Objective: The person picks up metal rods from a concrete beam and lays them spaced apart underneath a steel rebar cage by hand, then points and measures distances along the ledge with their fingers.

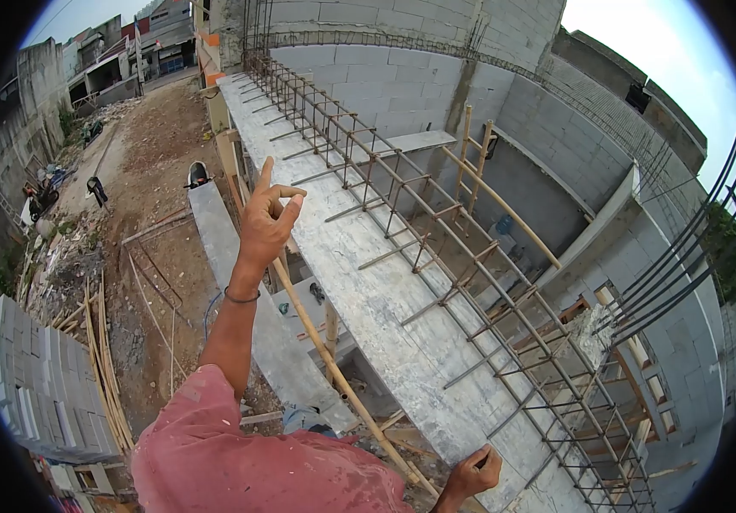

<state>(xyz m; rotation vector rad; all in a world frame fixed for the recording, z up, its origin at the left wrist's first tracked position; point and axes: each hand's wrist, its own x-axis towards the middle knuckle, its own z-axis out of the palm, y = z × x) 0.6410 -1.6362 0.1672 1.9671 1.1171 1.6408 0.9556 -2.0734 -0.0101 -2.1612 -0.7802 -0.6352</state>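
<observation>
My left hand (270,215) is raised over the near edge of a long grey board (342,248), index finger stretched out, thumb and another finger curved toward each other; no object shows in it. A dark band circles that wrist. At the bottom, my right hand (475,472) is closed low over the board's near edge, its fingers pinched; whatever they may hold is too small to make out. Along the board's far side lies a long cage of rusty rebar (423,192), with short bars sticking out across the board.
A bamboo pole (308,323) slants beneath the board, beside a lower grey plank (235,256). Stacked light blocks (47,385) stand on the ground at lower left. Beyond the cage are a block wall (385,81), a deep drop and a bamboo ladder (473,171). Dark bars (684,248) jut in at right.
</observation>
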